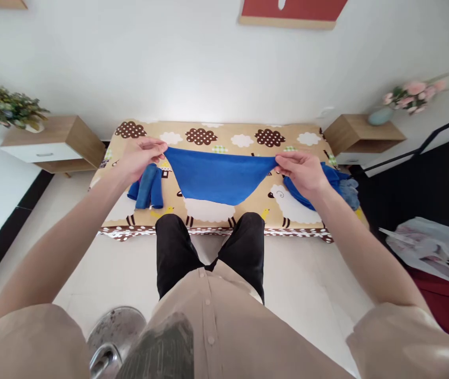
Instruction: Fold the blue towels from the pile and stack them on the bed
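A blue cloth (220, 176) hangs stretched between my two hands above the patterned bedspread (208, 213). My left hand (145, 153) pinches its upper left corner, and my right hand (297, 167) pinches the upper right corner. The lower edge of the cloth is narrower than its top. Below and beside my left hand, several rolled blue cloths (144, 188) lie side by side on the bedspread. A loose pile of blue cloths (332, 176) is behind and beyond my right hand, partly hidden by that hand and forearm.
Wooden nightstands stand left (50, 139) and right (360, 131), holding flowers (7, 108) and a vase (380, 116). A white plastic bag (429, 245) rests at the right by a black panel. A round metal base (116, 326) is on the floor at lower left.
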Available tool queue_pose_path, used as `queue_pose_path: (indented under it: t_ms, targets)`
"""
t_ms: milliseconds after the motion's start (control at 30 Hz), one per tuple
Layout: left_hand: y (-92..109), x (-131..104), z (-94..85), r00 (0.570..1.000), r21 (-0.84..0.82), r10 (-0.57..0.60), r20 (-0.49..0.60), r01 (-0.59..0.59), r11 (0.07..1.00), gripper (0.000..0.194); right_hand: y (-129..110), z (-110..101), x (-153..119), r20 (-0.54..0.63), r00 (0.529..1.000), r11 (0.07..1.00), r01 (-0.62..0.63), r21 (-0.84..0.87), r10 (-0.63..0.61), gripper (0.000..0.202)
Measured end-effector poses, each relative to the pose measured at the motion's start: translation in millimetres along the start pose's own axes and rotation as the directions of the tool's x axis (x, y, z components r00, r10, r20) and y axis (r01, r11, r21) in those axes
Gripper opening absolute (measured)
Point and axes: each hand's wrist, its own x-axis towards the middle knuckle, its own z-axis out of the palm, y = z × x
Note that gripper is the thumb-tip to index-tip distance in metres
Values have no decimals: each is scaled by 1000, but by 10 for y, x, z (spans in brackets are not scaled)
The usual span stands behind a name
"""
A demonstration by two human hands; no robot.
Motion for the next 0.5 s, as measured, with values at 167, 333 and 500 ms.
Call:
queue_pose_path:
  t_ms: [167,333,500]
  targets:
    - [-388,83,76,983,-2,-184,9,184,983,24,277,11,113,2,987,987,-158,22,158,37]
    - [-771,499,296,968,-15,-250,1,250,968,27,719,160,608,-12,976,976,-219,-5,219,32]
    - [-973,1219,618,978,-27,-187,-95,186,982,25,1079,354,1381,-60,992,993,-115,-31,113,31]
